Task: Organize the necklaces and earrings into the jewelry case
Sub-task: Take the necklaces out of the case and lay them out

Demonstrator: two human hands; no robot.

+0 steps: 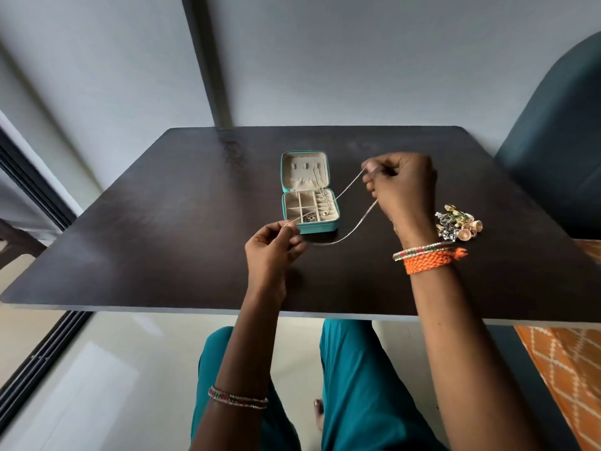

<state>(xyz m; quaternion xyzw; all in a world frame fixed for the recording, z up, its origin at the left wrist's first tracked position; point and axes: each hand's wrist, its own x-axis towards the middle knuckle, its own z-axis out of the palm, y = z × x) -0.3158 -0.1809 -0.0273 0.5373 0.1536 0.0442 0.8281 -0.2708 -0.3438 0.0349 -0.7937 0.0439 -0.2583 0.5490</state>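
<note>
A small teal jewelry case [331,226] lies open in the middle of the dark table [162,229], its beige lid flat behind the divided tray. A few pieces sit in its compartments. A thin silver necklace chain [353,230] stretches between both hands and sags onto the table in front of the case. My left hand [271,247] pinches one end just in front of the case. Raised to the right of the case, my right hand [401,187] grips the chain in curled fingers. A heap of gold and silver earrings [458,224] lies beyond my right wrist.
A dark green chair back [559,131] stands at the table's right side. A dark vertical post [208,60] runs up the wall behind the table. An orange patterned cloth [562,362] lies low on the right. My knees are under the near table edge.
</note>
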